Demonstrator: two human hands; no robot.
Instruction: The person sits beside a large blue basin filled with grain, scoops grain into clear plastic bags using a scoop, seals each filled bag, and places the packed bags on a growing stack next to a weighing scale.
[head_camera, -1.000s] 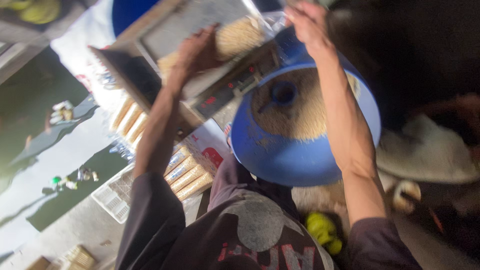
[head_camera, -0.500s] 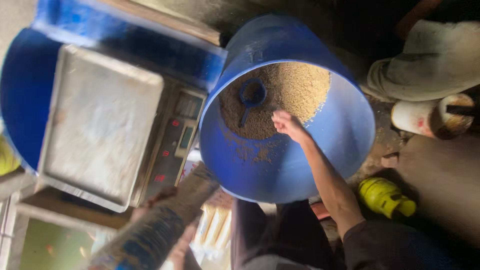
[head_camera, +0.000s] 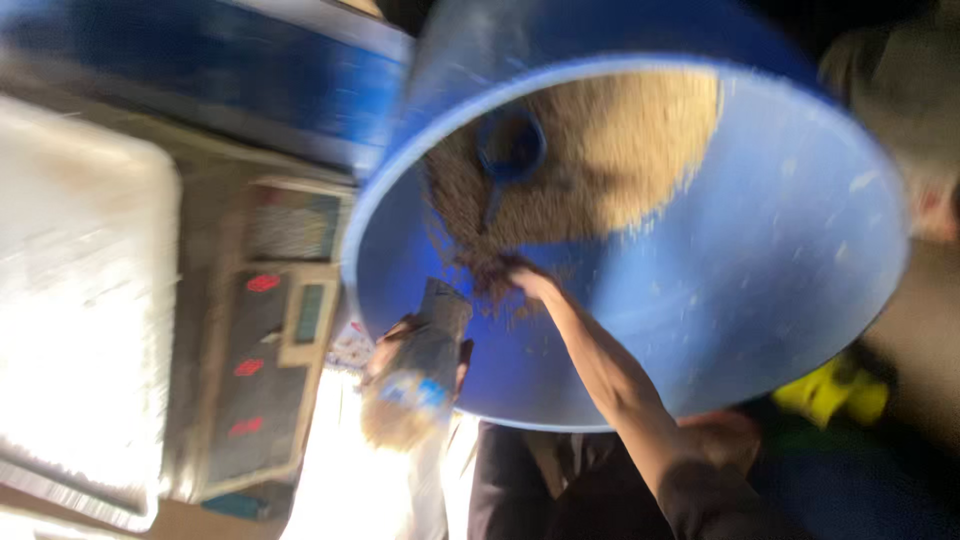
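Two hands: I see both at the big blue plastic barrel.
Right hand: inside the rim, fingers buried in brown grain; I cannot tell their spread.
Left hand: fingers wrapped around a small clear grain-filled bag, at the barrel's near rim.
Blue scoop: lying on the grain.
Grey weighing scale: just beside the barrel.

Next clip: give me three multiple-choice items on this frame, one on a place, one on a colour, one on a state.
1. Where does the scoop lie?
A. on the grain in the barrel
B. on the scale
C. on the floor
2. What colour is the barrel?
A. red
B. blue
C. white
3. What is the left hand doing?
A. hanging empty
B. pressing the scale's keys
C. holding a small bag of grain

Key: 1 A, the scoop rests on the grain. 2 B, its wall and rim are blue. 3 C, its fingers wrap the bag while the right hand reaches into the grain.
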